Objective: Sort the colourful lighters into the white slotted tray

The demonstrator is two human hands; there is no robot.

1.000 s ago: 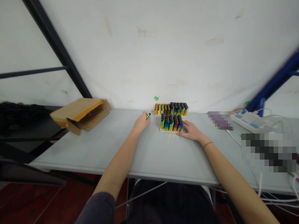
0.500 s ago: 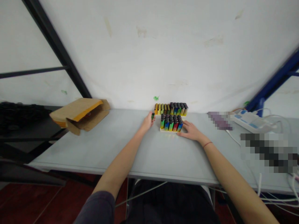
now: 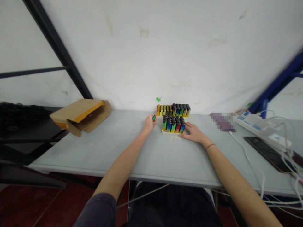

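Note:
My left hand [image 3: 149, 123] is closed around a green lighter [image 3: 154, 118], whose upper part shows above the fingers. Just to its right, a white tray [image 3: 174, 132] carries several rows of upright lighters [image 3: 173, 126] in green, blue, red and yellow with black tops. My right hand [image 3: 194, 132] rests on the table against the tray's right side, fingers spread, the thumb at the front corner. Behind, close to the wall, stand more lighters: a yellow-topped group [image 3: 164, 110] on the left and a black-topped group [image 3: 181, 110] on the right.
An open cardboard box [image 3: 81, 115] lies at the table's left. On the right are a white power strip [image 3: 258, 124] with cables, a dark phone [image 3: 267, 153] and a blurred-out purple item [image 3: 222, 122]. A white wall [image 3: 151, 56] bounds the table at the back.
My left hand has turned slightly, and the lighter in it is tilted differently, showing more green. My right hand and the tray have stayed in place.

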